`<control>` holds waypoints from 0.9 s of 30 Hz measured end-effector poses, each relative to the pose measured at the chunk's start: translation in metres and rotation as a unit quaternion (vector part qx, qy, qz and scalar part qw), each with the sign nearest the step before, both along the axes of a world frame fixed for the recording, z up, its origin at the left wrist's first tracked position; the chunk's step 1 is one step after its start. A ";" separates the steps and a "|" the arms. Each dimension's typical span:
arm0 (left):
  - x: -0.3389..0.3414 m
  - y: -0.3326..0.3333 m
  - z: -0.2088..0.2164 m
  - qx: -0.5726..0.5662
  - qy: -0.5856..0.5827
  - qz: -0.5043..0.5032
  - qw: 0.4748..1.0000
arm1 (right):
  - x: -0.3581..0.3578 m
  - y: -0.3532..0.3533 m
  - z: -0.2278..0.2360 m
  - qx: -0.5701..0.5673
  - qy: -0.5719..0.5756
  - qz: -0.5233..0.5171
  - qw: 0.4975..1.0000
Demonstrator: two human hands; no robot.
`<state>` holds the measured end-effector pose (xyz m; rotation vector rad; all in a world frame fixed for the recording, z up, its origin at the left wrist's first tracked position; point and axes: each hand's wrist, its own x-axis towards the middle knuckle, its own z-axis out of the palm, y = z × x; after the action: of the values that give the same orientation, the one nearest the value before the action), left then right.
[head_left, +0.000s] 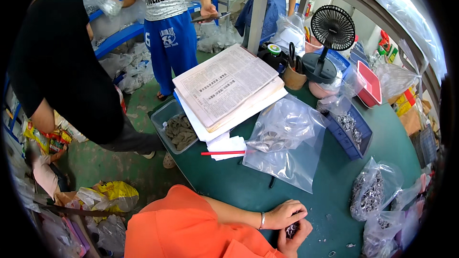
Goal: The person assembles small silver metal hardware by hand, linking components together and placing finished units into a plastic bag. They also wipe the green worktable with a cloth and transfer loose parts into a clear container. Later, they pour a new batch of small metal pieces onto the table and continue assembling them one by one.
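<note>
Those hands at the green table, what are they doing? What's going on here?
A person in orange has the left hand and right hand curled around some small shiny pieces by the near part of the green table. Farther in lie a clear bag, a newspaper and a blue tray of metal bits. Across the table, someone in blue trousers stands holding a dark flat thing.
</note>
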<state>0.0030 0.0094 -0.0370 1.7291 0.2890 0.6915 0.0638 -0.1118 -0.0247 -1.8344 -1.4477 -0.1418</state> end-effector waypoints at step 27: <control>-0.001 0.001 -0.002 0.005 -0.016 0.051 0.999 | 0.025 0.006 0.024 -0.055 0.027 0.075 0.995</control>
<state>0.0017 0.0105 -0.0394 1.7193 0.3529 0.7951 0.0888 -0.1054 -0.0005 -1.7941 -1.5759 0.0620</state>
